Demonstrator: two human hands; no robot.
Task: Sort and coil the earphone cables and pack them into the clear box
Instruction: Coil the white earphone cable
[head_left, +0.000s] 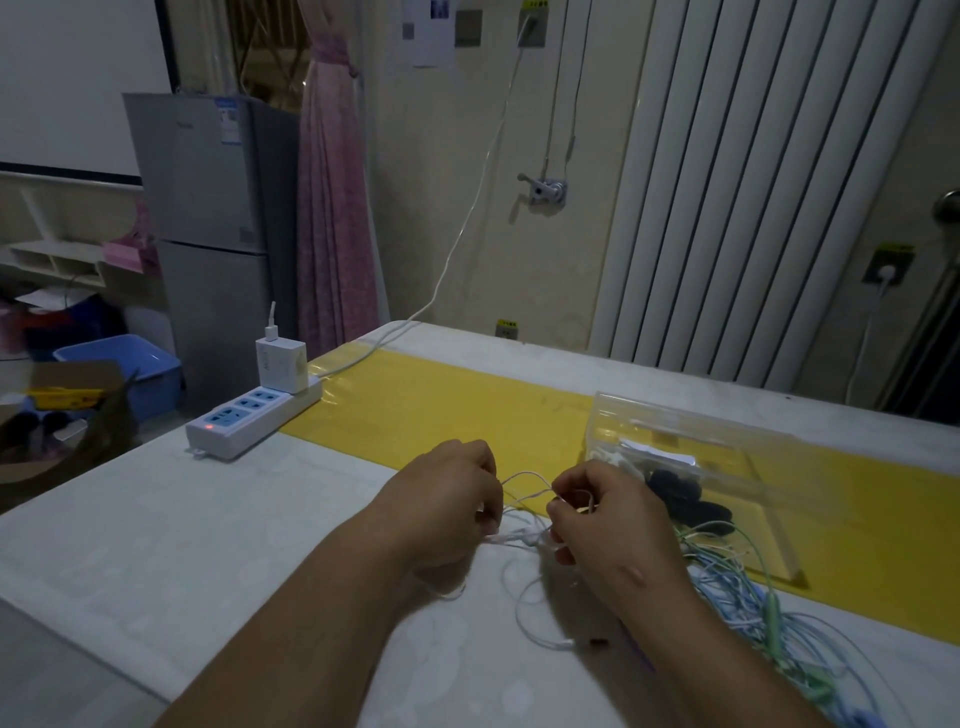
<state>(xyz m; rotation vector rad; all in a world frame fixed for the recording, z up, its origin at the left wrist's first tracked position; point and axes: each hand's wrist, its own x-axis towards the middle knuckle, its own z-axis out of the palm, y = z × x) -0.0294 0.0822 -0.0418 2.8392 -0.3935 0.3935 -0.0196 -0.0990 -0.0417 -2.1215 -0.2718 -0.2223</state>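
Left hand (447, 493): fingers pinch white earphone cable (524, 480), anchoring it.
Right hand (602, 512): fingers pinch same cable, likely coiling.

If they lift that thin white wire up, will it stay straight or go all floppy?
Probably floppy: the white wire droops in loose loops between the left hand and right hand. It looks thin, so it is likely very light. It may snag the blue and green wires nearby.
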